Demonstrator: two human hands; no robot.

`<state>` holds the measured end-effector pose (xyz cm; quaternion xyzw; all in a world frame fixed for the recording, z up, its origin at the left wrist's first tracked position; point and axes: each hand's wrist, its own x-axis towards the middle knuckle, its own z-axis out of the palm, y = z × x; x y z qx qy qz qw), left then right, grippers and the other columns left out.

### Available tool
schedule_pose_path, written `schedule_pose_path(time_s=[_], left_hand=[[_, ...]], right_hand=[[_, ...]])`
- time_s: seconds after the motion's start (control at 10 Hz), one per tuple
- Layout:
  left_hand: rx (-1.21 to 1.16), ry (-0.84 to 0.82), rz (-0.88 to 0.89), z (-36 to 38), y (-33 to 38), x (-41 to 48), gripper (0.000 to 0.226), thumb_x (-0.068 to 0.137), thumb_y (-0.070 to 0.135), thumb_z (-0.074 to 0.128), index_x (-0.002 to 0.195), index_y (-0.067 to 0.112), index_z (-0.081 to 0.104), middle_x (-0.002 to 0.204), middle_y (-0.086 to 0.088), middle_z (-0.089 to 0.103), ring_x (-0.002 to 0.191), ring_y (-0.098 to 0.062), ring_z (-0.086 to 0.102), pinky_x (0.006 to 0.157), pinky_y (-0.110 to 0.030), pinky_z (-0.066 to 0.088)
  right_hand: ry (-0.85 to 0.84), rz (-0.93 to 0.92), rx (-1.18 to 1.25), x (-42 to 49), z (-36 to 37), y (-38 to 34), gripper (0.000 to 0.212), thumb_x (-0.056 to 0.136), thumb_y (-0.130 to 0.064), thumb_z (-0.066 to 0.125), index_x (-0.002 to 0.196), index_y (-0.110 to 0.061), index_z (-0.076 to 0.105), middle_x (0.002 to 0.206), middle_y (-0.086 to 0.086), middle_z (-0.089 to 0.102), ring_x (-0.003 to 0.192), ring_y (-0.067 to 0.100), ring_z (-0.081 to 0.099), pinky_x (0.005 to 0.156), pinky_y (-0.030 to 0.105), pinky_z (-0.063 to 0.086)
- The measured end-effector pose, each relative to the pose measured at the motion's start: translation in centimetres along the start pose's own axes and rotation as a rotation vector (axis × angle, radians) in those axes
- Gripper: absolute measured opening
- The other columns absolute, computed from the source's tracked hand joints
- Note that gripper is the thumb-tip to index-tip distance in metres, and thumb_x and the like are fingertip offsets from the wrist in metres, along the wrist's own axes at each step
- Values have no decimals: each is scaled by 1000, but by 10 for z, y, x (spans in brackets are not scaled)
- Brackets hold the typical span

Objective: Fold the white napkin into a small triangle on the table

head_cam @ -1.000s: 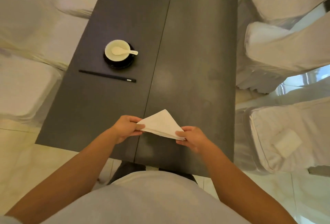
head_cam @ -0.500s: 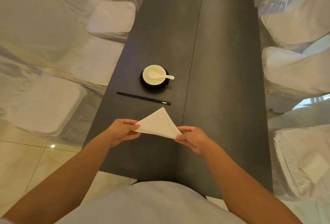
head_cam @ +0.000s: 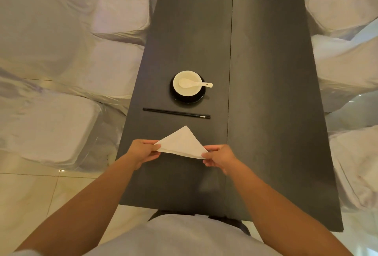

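Pinching its two near corners, our left hand (head_cam: pixel 143 151) and right hand (head_cam: pixel 219 156) hold the white napkin (head_cam: pixel 182 143), folded to a triangle with its tip pointing far, over the near end of the dark table (head_cam: pixel 266 112); we cannot tell whether it touches the top. White-covered chairs (head_cam: pixel 51 129) line both sides. Just beyond the napkin lie black chopsticks (head_cam: pixel 176 113), then a black saucer (head_cam: pixel 188 100) bearing a cream bowl (head_cam: pixel 187 91) with a ceramic spoon (head_cam: pixel 194 84) in it.
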<state>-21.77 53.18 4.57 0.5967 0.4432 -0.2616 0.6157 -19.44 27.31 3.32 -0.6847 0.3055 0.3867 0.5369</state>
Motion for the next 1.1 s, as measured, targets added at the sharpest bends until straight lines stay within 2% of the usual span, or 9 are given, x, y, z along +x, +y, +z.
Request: schedule_pose_path(time_s=[0.1,0.3,0.4,0.5,0.6,0.8,0.9,1.0,1.1], left_hand=[[51,46,-18,0,-3,13,20,88,6,70,108,11,71,103,-11,71,89,-22,67,71,-29,57],[126,165,45,0,-7,38,15,88,13,72,101,21,74,88,-3,67,76,-17,60,62,-28,54],[178,202,76,0,-7,48,17,87,17,73,102,25,75,98,-5,66,91,-21,59,70,-33,55],[208,222,70,0,-8,56,16,88,19,72,102,26,75,101,-6,66,92,-22,59,68,-33,55],[229,245,83,-1,-11,61,14,90,20,69,103,25,74,99,-6,68,90,-22,61,68,-34,56],[360,321,203,-1,-19,64,18,88,21,70,105,22,76,88,1,67,92,-26,66,89,-42,57],[358,336,232,-1,-21,66,18,87,20,72,105,21,75,93,-3,70,90,-27,68,90,-43,56],[389,319,200,0,-16,62,26,87,22,72,112,18,71,108,-9,70,97,-28,67,92,-44,55],[491,301,144,0,-4,51,41,91,29,66,127,12,59,124,-13,62,108,-31,60,95,-43,52]], right_hand=[[56,-4,20,11,12,5,27,81,5,71,103,-11,74,105,12,70,75,23,68,71,31,61],[131,-26,-10,29,29,4,29,85,3,64,108,-12,73,103,8,70,79,23,69,82,39,60],[193,-48,-31,34,31,4,29,88,2,58,107,-12,74,99,7,70,85,24,71,81,35,60],[227,-77,-41,38,33,3,29,90,1,54,106,-11,74,100,7,70,86,24,72,76,28,59],[256,-97,-47,41,33,4,26,87,3,59,102,-10,76,97,5,71,85,22,71,77,30,60],[318,-106,-63,47,33,6,17,78,4,71,86,-10,76,84,4,71,80,22,72,78,37,61],[343,-121,-68,46,32,6,20,76,3,73,77,-16,73,81,5,71,77,20,72,76,36,61],[321,-126,-174,39,26,5,18,75,1,74,85,-14,74,88,7,73,83,22,71,80,37,60],[259,-158,-417,27,17,-5,23,80,-10,72,103,-12,72,102,8,72,94,22,67,83,26,53]])
